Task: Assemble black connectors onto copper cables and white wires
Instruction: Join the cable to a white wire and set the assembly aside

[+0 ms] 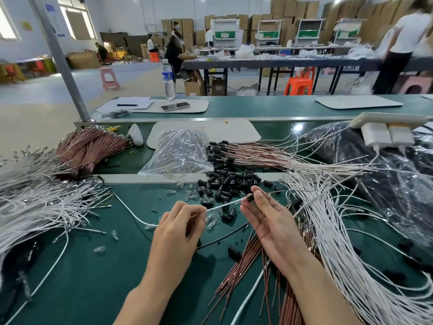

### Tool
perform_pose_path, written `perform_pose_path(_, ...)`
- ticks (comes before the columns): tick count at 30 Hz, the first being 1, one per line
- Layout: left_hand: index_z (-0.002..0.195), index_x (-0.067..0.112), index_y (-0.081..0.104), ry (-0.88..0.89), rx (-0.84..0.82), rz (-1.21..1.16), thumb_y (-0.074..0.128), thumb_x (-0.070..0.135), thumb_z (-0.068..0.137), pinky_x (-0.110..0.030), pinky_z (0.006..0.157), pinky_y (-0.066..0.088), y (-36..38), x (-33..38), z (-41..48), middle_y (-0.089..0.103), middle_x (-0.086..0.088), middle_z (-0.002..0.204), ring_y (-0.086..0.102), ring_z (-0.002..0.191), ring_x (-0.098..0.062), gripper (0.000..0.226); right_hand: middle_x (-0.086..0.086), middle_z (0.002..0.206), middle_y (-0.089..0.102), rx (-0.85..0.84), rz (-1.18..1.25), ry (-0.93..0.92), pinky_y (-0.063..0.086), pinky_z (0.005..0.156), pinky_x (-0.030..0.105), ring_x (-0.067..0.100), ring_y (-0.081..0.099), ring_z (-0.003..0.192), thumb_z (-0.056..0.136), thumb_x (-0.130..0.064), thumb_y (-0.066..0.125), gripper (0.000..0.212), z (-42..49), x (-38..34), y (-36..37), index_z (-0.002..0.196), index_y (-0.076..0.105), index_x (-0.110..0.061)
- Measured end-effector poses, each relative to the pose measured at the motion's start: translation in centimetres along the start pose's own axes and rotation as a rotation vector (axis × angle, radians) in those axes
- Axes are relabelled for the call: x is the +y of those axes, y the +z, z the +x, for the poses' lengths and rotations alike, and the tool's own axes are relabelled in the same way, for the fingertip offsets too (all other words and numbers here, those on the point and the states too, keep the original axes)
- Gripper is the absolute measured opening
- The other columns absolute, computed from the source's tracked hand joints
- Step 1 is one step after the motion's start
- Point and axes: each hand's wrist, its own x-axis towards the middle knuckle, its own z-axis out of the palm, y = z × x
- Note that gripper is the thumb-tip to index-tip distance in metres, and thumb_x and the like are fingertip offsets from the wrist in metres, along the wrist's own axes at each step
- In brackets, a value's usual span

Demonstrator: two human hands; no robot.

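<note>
Your left hand (180, 227) pinches a white wire (222, 205) between thumb and forefinger, its tip meeting the black connector (250, 197), which your right hand (269, 221) pinches at its fingertips, palm up, above the green table (93, 277). A copper cable (276, 191) runs out of the connector's other end toward the right. Loose connectors (227, 181) lie heaped just beyond both hands.

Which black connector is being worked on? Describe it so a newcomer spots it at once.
Start at the near green mat. The connector sits above it in the right hand's fingertip grip, just below the loose black pile. Unlike those, it is held off the mat, with the white wire pinched by the left hand meeting it.
</note>
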Motion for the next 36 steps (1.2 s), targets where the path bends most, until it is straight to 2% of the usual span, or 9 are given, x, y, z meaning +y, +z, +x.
perform_pose_path(6, 0.101, 0.028, 0.064, 0.014, 0.009, -0.029, 0.051, 0.043, 0.095, -0.042, 0.074, 0.053, -0.33, 0.06, -0.07, 0.056, 0.019, 0.095, 0.061, 0.082, -0.017, 0.021, 0.016, 0.094, 0.075, 0.012, 0.049, 0.029, 0.063, 0.07, 0.027, 0.023, 0.075, 0.083, 0.084, -0.01, 0.069, 0.034, -0.14, 0.43, 0.29, 0.116, 0.067, 0.001)
perform_pose_path(12, 0.104, 0.029, 0.064, 0.073, 0.009, 0.007, 0.056, 0.035, 0.096, -0.038, 0.07, 0.053, -0.35, 0.04, -0.21, 0.055, 0.021, 0.095, 0.059, 0.081, -0.016, 0.013, 0.016, 0.089, 0.075, 0.024, 0.042, 0.032, 0.064, 0.07, 0.028, 0.022, 0.075, 0.078, 0.083, -0.011, 0.069, 0.024, -0.32, 0.32, 0.19, 0.105, 0.073, 0.0)
perform_pose_path(17, 0.104, 0.03, 0.064, 0.059, 0.036, -0.011, 0.054, 0.039, 0.096, -0.039, 0.07, 0.053, -0.29, 0.0, -0.31, 0.054, 0.023, 0.096, 0.06, 0.081, -0.016, 0.015, 0.014, 0.089, 0.074, 0.018, 0.046, 0.041, 0.064, 0.073, 0.028, 0.021, 0.074, 0.078, 0.084, -0.011, 0.068, 0.024, -0.42, 0.4, 0.33, 0.105, 0.074, -0.001)
perform_pose_path(23, 0.102, 0.028, 0.064, 0.042, 0.071, -0.053, 0.055, 0.039, 0.095, -0.04, 0.069, 0.055, -0.36, 0.16, -0.34, 0.056, 0.021, 0.096, 0.061, 0.084, -0.016, 0.016, 0.017, 0.091, 0.074, -0.006, 0.104, 0.108, 0.063, 0.069, 0.028, 0.022, 0.073, 0.077, 0.084, -0.009, 0.069, 0.018, -0.84, 0.08, 0.5, 0.098, 0.075, 0.001)
perform_pose_path(27, 0.101, 0.026, 0.064, 0.076, 0.055, -0.054, 0.056, 0.035, 0.096, -0.042, 0.067, 0.054, -0.18, 0.19, -0.37, 0.055, 0.017, 0.094, 0.06, 0.08, -0.019, 0.012, 0.015, 0.09, 0.073, -0.012, 0.095, 0.11, 0.063, 0.068, 0.027, 0.021, 0.073, 0.077, 0.086, -0.01, 0.068, 0.019, -0.85, 0.22, 0.63, 0.101, 0.072, 0.0)
perform_pose_path(32, 0.101, 0.029, 0.062, 0.061, 0.057, -0.06, 0.056, 0.036, 0.096, -0.042, 0.07, 0.054, -0.05, -0.14, -0.41, 0.056, 0.017, 0.095, 0.061, 0.081, -0.018, 0.01, 0.016, 0.09, 0.074, -0.015, 0.055, 0.107, 0.064, 0.069, 0.028, 0.022, 0.073, 0.075, 0.08, -0.011, 0.072, 0.021, -0.73, 0.47, 0.79, 0.099, 0.073, -0.001)
perform_pose_path(36, 0.099, 0.041, 0.057, 0.041, 0.064, -0.105, 0.055, 0.044, 0.099, -0.041, 0.072, 0.054, -0.05, -0.15, -0.37, 0.058, 0.017, 0.096, 0.063, 0.084, -0.016, 0.004, 0.016, 0.091, 0.074, -0.018, 0.056, 0.11, 0.063, 0.068, 0.028, 0.022, 0.074, 0.076, 0.079, -0.011, 0.073, 0.021, -0.62, 0.45, 0.75, 0.098, 0.075, -0.001)
